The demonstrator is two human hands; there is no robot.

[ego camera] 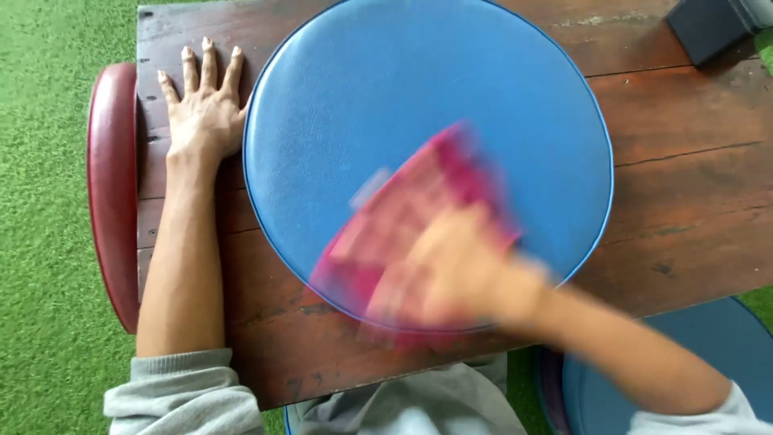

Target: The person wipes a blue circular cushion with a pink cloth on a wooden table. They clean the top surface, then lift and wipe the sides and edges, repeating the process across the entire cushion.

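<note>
Head view: right hand [451, 270] blurred, pressing pink cloth [407, 213] onto blue round cushion [386, 89], grip unclear; cloth stretching toward 11 o'clock; left hand [201, 109] lying flat, fingers spread, at 9 o'clock.

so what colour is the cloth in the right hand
Pink, motion-blurred; the cloth lies under the right hand in the head view.

I see a red stool [109, 201] at the table's [684, 193] left edge, a dark box [708, 28] at its far right corner, grass [48, 242] below.
</note>
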